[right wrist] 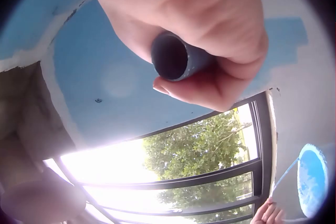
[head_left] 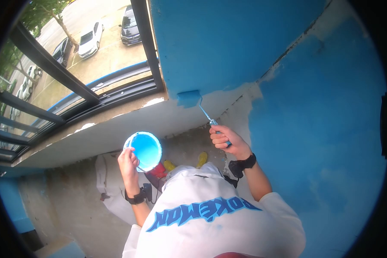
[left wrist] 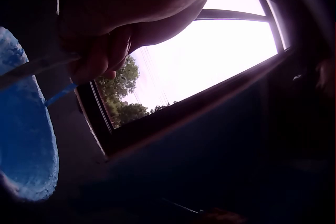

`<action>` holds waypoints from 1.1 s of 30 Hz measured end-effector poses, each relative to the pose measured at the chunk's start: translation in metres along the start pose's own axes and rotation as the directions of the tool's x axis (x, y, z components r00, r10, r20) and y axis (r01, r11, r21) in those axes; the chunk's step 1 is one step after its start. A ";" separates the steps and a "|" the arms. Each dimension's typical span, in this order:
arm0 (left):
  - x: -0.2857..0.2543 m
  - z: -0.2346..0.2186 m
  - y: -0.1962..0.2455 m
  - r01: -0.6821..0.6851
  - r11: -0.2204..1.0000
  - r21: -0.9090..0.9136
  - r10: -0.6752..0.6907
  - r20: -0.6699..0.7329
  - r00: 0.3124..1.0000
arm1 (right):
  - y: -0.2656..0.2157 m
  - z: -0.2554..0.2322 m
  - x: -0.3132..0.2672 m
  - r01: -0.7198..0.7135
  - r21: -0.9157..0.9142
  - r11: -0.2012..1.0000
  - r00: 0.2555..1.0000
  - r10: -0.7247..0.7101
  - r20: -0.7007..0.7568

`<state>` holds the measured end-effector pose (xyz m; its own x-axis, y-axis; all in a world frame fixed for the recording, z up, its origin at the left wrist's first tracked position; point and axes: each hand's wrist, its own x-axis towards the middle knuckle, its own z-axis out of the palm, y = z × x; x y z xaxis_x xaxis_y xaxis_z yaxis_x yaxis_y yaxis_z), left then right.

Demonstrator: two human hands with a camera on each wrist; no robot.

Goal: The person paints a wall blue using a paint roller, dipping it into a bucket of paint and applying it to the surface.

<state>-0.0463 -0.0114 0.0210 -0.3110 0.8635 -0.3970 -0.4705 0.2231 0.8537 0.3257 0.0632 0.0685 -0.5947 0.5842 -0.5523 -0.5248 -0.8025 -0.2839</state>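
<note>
My left hand (head_left: 128, 165) holds a round paint bucket (head_left: 160, 151) by its wire handle, with light blue paint inside. In the left wrist view the bail handle (left wrist: 62, 96) runs from my curled fingers to the crusted bucket rim (left wrist: 51, 140). My right hand (head_left: 230, 139) grips a paint roller (head_left: 205, 112) by its handle, the hollow butt end (right wrist: 170, 61) facing the right wrist camera. The blue-covered roller head (head_left: 189, 94) lies against the wall's pale lower band, at the edge of a fresh blue patch (head_left: 188, 102).
A dark-framed window (head_left: 112, 96) with a rough sill is on the left, parked cars outside. A blue wall (head_left: 314, 129) rises at the right, meeting the front wall at a cracked corner. Yellow shoes (head_left: 202, 159) and a red object (head_left: 158, 170) are on the floor below.
</note>
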 end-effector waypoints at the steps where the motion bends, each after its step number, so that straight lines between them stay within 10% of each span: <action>1: 0.001 -0.002 -0.001 0.000 1.000 -0.001 0.000 -0.004 1.000 | -0.005 0.005 -0.010 0.012 -0.020 1.000 0.999 -0.012 0.031; 15: 0.000 0.001 -0.002 -0.001 1.000 -0.009 0.001 0.015 1.000 | 0.045 -0.065 0.117 -0.156 0.203 0.967 0.988 0.153 0.033; 33: 0.012 0.002 -0.005 0.026 1.000 0.013 -0.026 0.010 1.000 | -0.041 -0.002 -0.060 0.147 -0.175 0.974 0.971 -0.176 -0.164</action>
<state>-0.0463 -0.0012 0.0128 -0.2904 0.8619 -0.4156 -0.4676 0.2511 0.8475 0.3842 0.0613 0.1117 -0.3851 0.6884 -0.6147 -0.4915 -0.7167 -0.4947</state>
